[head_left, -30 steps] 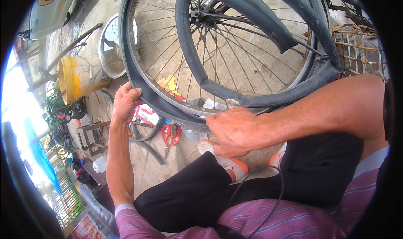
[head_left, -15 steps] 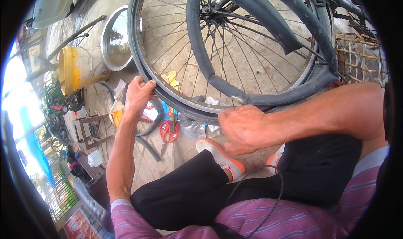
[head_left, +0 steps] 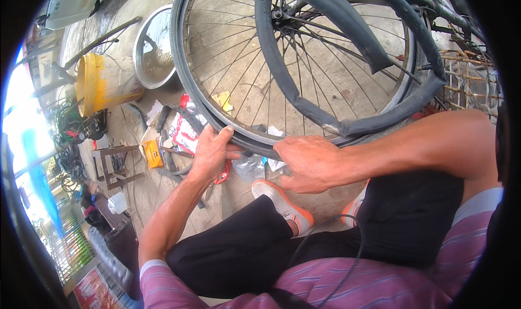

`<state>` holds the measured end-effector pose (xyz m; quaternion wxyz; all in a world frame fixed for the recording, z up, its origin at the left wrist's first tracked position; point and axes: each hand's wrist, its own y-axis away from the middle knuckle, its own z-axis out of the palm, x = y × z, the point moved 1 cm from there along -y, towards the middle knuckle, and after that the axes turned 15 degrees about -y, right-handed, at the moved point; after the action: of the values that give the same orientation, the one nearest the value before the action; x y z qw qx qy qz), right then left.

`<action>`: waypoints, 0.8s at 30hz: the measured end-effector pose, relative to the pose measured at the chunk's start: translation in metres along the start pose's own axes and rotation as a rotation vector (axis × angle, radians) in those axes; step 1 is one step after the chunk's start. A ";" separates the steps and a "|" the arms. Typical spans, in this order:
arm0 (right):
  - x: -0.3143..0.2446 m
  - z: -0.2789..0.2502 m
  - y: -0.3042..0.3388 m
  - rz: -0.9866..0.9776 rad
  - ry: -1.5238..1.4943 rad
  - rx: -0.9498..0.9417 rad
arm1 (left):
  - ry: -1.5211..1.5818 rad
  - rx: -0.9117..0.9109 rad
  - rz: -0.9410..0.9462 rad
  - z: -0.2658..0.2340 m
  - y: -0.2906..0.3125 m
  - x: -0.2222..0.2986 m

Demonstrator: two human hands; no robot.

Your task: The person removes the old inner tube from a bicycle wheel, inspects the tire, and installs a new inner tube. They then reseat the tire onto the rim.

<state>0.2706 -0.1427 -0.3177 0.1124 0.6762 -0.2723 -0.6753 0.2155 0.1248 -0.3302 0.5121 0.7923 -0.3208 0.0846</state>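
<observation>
A spoked bicycle wheel fills the upper middle, with its black tire (head_left: 182,64) around the rim. A dark inner tube (head_left: 267,54) hangs loosely across the spokes, and its lower part runs along the bottom right of the rim. At the wheel's near left edge my left hand (head_left: 213,152) is closed on the tire, thumb on top and fingers curled beneath. My right hand (head_left: 309,162) is closed over the tire a little further right; its fingertips are hidden. Red-handled scissors (head_left: 223,173) lie on the ground, mostly covered by my left hand.
Left of the wheel stand a metal basin (head_left: 154,76) holding water and a yellow bucket (head_left: 91,86) on its side. A small metal frame stool (head_left: 111,168), an orange box (head_left: 153,153) and tube scraps are nearby. A rusty wire basket (head_left: 469,81) stands at right.
My left hand has slid along the tire to the right, closer to my right hand, and now covers most of the scissors. My right hand stays at the tire. The view has shifted slightly.
</observation>
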 end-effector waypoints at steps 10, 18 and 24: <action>-0.029 -0.064 0.026 -0.203 0.335 0.180 | -0.006 -0.059 -0.054 -0.006 -0.025 -0.013; -0.034 -0.191 0.098 -0.009 0.897 1.005 | -0.067 -0.100 -0.034 -0.012 -0.027 -0.014; -0.017 -0.230 0.134 0.059 0.943 1.211 | -0.108 -0.121 -0.025 -0.019 -0.026 -0.013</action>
<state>0.4671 -0.2944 -0.2192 -0.1557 0.8286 -0.5358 -0.0452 0.2242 0.1540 -0.3475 0.5420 0.7672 -0.3425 0.0158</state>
